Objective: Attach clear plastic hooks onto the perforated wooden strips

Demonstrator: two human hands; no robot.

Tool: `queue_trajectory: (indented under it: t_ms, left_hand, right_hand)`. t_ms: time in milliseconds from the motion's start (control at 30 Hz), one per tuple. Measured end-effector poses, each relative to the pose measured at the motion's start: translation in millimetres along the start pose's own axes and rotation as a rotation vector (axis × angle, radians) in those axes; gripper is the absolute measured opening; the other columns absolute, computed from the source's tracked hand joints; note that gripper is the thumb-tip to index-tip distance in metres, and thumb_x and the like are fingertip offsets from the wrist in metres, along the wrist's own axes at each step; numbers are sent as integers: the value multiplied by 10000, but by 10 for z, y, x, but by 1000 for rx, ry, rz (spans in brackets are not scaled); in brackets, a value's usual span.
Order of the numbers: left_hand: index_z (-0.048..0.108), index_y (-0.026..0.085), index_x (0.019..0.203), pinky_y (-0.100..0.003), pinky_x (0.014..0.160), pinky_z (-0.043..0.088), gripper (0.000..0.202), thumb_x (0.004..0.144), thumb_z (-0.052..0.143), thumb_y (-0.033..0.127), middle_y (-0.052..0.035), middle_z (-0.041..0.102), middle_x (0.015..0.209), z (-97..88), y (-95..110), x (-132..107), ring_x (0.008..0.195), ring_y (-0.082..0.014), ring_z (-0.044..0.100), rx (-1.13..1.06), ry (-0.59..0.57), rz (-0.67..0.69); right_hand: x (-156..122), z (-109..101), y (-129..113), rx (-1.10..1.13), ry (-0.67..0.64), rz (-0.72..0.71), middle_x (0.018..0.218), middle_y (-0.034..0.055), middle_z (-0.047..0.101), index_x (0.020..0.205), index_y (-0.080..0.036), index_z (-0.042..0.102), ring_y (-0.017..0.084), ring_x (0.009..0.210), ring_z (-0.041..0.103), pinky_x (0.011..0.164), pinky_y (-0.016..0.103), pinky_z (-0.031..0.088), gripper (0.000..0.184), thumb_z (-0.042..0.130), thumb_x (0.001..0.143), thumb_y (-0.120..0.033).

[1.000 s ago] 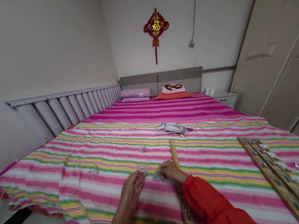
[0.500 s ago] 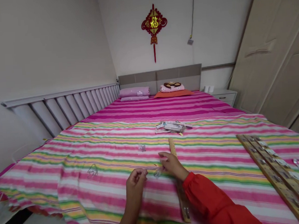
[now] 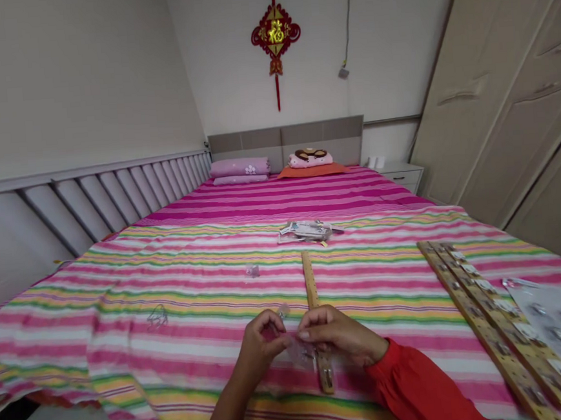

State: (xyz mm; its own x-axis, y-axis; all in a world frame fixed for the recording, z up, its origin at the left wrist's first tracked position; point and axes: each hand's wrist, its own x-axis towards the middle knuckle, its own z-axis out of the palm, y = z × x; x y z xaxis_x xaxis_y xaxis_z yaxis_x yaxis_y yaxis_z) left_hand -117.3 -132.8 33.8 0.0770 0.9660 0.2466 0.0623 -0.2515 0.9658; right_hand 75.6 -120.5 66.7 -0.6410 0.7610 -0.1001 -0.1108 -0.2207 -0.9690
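Two hands around clear packet

Here our left hand and right hand pinch a little clear bag, right by a wooden ruler on our striped bedspread.

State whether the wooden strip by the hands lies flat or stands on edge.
Flat: the wooden strip lies along the striped bedspread, broad face up, and passes beneath the right hand.

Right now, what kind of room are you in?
Probably a bedroom: there's a big striped bed, pillows against a headboard, and a bedside cabinet next to it.
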Motion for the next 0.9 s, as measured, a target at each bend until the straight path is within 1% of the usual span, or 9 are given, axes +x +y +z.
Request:
queue_trajectory:
  t_ms: [100,233,400,500,600,667,767,833,900]
  left_hand:
    - [568,177,620,-227,577,348,308,506,784,365,26,519,608,60,12,5,598,-128,460,16,-74,8]
    - [569,171,626,-223,561,333,353,484,799,396,35,509,598,142,47,17,570,-111,437,34,-118,-10]
    - [575,162,640,-215,546,323,317,497,803,329,47,500,584,223,64,38,557,-95,428,90,-173,-55]
    - [583,153,672,-206,533,321,292,535,793,302,48,508,590,235,72,61,547,-80,420,87,-224,-110]
    - [589,149,713,-204,527,351,277,578,774,305,34,554,617,240,92,121,533,-72,444,-7,-275,-204]
    - [602,148,731,-213,568,399,274,576,775,293,12,605,664,255,100,180,575,-85,509,-84,-244,-234]
    - [626,151,755,-232,667,445,267,577,762,296,-23,666,753,308,67,261,699,-120,596,-166,-72,-264]
    - [632,155,766,-244,679,456,263,595,735,326,-37,685,783,360,-1,283,725,-136,619,-186,26,-306]
    - [636,158,774,-256,655,464,255,614,703,345,-47,693,796,421,-101,271,717,-151,630,-166,66,-325]
  right_hand:
    - [-88,-15,7,4,-24,3,446,-46,551,648,-127,682,39,370,327,397,212,181,246,781,615,-350]
    - [-187,-25,23,41,-16,20,425,-58,525,645,-131,672,44,368,335,399,211,186,226,780,608,-326]
    - [-276,-67,57,14,14,-5,437,-57,507,625,-138,631,52,383,347,407,217,178,205,750,622,-305]
    - [-316,-120,80,-28,53,-50,448,-68,469,622,-145,603,51,397,313,419,223,167,206,724,646,-310]
    - [-329,-184,90,-46,124,-88,472,-66,460,616,-146,595,49,415,296,431,224,163,203,715,653,-306]
    - [-305,-240,108,-8,181,-109,473,-62,466,610,-145,599,49,415,298,429,222,164,188,713,650,-288]
    - [-209,-364,201,158,332,-125,412,-80,410,582,-144,586,39,379,254,403,213,143,188,719,638,-264]
    - [-121,-464,312,325,455,-92,392,-97,368,561,-147,558,28,358,217,381,199,131,198,728,614,-235]
    - [-33,-553,439,449,540,-29,399,-99,366,549,-155,524,21,343,203,358,184,128,210,716,610,-214]
